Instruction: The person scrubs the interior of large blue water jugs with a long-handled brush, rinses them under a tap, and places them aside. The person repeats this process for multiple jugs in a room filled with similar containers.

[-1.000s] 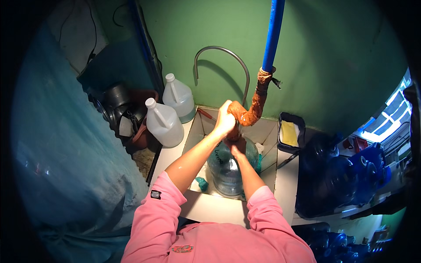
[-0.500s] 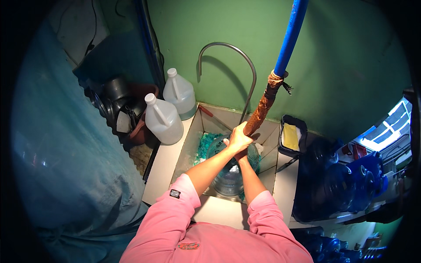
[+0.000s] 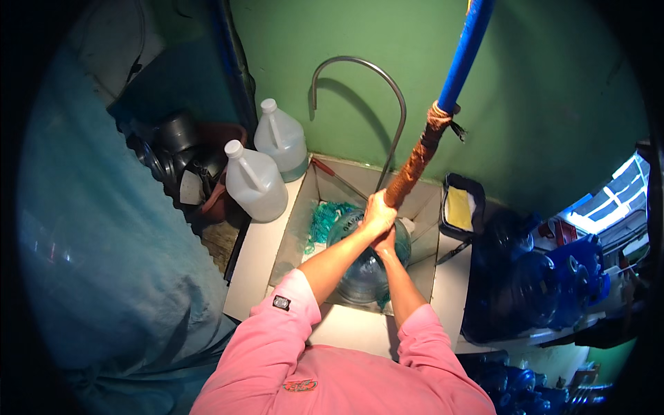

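A long blue pole (image 3: pixel 467 59) slants down from the upper right, its lower part bound in a rough brown wrapping (image 3: pixel 418 166). My left hand (image 3: pixel 378 213) is closed around the bottom of this wrapping. Just below it, my right hand (image 3: pixel 385 239) is closed too, seemingly on the pole's lower end, though my left hand and wrist partly cover it. Under both hands a large clear water jug (image 3: pixel 361 282) sits in the tiled sink (image 3: pixel 294 238). The pole's end and the jug's mouth are hidden by my hands.
Teal netting (image 3: pixel 330 220) lies in the sink beside a red-handled tool (image 3: pixel 322 166). Two white jugs (image 3: pixel 256 187) stand on the left ledge. A curved metal pipe (image 3: pixel 400 104) rises behind. At right are a black tub with a yellow sponge (image 3: pixel 458 211) and several blue water jugs (image 3: pixel 529 287).
The water jug appears turned a little, its dark lettering sitting differently. My right hand shows more clearly, close under the left. The whole view has shifted slightly.
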